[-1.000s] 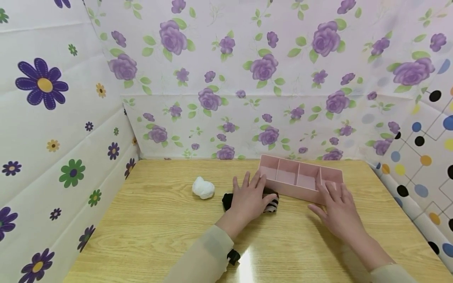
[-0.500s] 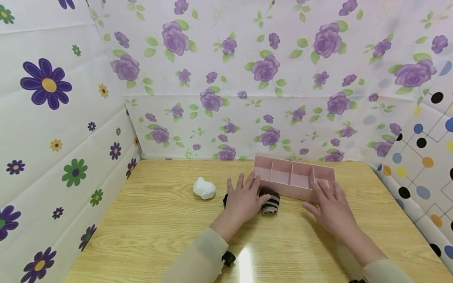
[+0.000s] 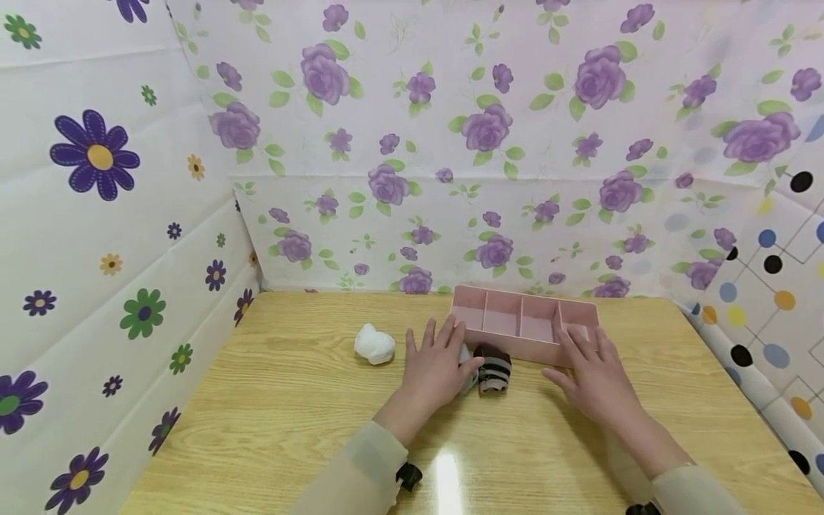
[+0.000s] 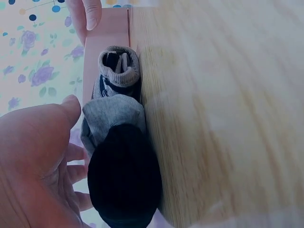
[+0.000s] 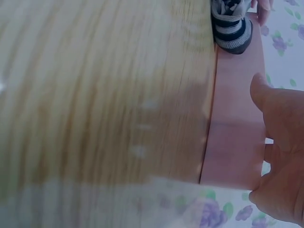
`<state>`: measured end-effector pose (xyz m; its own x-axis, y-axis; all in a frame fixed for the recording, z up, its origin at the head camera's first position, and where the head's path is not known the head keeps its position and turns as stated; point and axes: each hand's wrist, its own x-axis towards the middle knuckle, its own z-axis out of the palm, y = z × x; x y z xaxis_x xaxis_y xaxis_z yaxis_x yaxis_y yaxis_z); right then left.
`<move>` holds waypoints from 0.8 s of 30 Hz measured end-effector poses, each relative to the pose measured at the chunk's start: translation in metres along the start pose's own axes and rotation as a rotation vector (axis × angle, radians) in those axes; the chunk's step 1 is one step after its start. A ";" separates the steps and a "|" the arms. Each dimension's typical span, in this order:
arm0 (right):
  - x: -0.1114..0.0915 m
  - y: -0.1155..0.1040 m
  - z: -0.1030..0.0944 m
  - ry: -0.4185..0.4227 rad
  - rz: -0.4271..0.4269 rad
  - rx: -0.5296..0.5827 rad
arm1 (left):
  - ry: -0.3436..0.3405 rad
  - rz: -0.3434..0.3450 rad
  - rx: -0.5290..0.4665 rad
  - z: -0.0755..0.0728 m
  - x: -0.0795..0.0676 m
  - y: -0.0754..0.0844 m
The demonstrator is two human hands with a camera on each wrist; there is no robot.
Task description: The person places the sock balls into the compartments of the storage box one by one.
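A pink divided box [image 3: 515,346] stands toward the back of the table. My right hand [image 3: 595,375] rests on its right end, fingers stretched over the front rim and thumb held off to the side. Farther left, my left hand [image 3: 433,368] is spread, its fingertips near the box's left end. Beside its thumb sits a rolled striped sock [image 3: 493,369], in front of the box. A rolled grey sock [image 3: 466,372] is partly covered by that hand. The left wrist view shows a rolled black sock [image 4: 124,175] near the palm, hidden by the hand in the head view.
A rolled white sock [image 3: 374,345] lies left of the left hand on the wooden table [image 3: 290,400]. Flower-printed cloth [image 3: 386,107] hangs behind the table, with patterned cloth on both sides.
The pink box has slid left, my right hand moving with it. My left hand has shifted slightly left, uncovering the striped sock and part of the grey one. The black sock has gone from sight.
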<state>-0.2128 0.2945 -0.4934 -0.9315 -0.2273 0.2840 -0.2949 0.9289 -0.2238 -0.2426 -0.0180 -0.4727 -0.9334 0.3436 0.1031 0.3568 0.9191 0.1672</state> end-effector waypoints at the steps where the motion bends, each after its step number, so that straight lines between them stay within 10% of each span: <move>1: 0.001 -0.001 0.000 0.001 -0.004 0.001 | 0.006 0.001 -0.007 -0.001 -0.001 -0.001; 24: 0.021 -0.016 0.005 -0.029 -0.035 0.057 | 0.049 -0.036 -0.010 -0.002 -0.011 -0.020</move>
<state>-0.2284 0.2734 -0.4882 -0.9260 -0.2686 0.2652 -0.3383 0.9022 -0.2675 -0.2394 -0.0405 -0.4748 -0.9427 0.3008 0.1443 0.3240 0.9285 0.1814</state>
